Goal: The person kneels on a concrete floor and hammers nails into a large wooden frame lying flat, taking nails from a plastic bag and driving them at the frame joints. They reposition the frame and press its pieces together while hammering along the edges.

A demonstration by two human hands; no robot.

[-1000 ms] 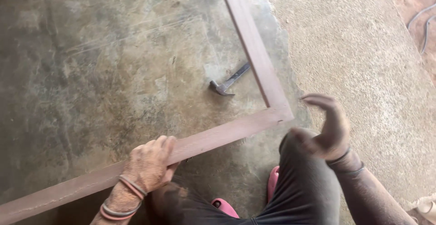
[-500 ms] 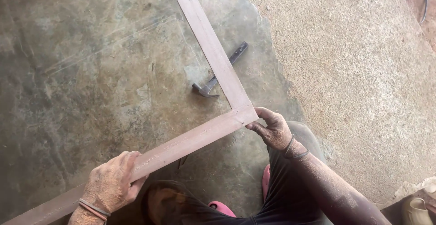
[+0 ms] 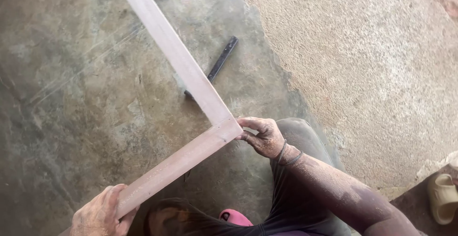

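Both hands grip the frame [image 3: 191, 81] at a mitred corner.
Right hand [image 3: 262, 137] pinches the joint, left hand [image 3: 102, 213] clasps the rail; a twist could spring that corner apart onto the hammer [image 3: 217, 66] beyond.

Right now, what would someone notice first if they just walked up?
First the mitred corner of the wooden frame at mid-picture, with the right hand pinching it. The left hand grips the lower rail at the bottom edge. Behind the corner, a hammer lies on the concrete floor, partly hidden by the frame.
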